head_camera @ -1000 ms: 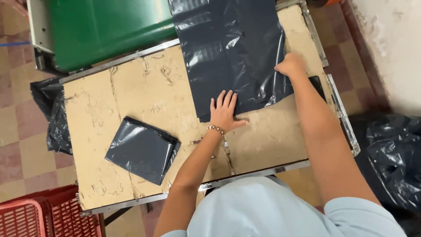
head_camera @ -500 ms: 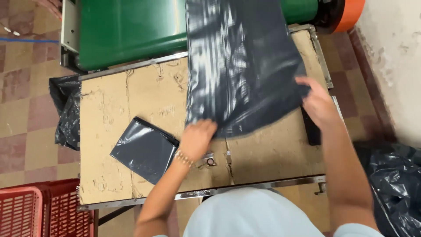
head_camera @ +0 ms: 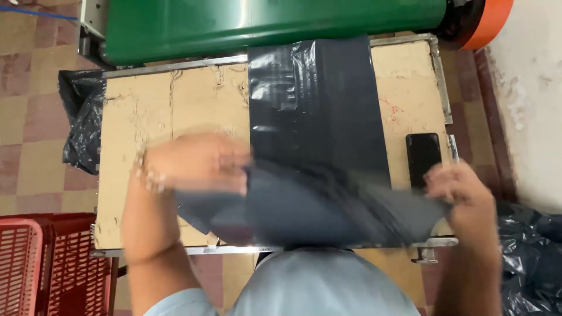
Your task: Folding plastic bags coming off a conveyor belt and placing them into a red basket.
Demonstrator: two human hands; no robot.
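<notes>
A long dark grey plastic bag (head_camera: 319,117) runs from the green machine (head_camera: 263,23) down across the cardboard-topped table (head_camera: 170,111). My left hand (head_camera: 199,164) grips the bag's near left edge, blurred by motion. My right hand (head_camera: 459,190) grips its near right corner. Between the two hands the near end of the bag is lifted and stretched sideways above the table's front edge. The folded bag seen earlier lies hidden under my left arm and the lifted plastic.
A black phone (head_camera: 423,159) lies on the table's right side, just beyond my right hand. A red plastic crate (head_camera: 52,263) stands on the tiled floor at lower left. Crumpled black bags hang at the table's left (head_camera: 82,123) and lie at lower right (head_camera: 530,263).
Both hands pulled the bag's near end toward me and lifted it. The left hand left the flat bag surface and took its left edge; the phone is now uncovered.
</notes>
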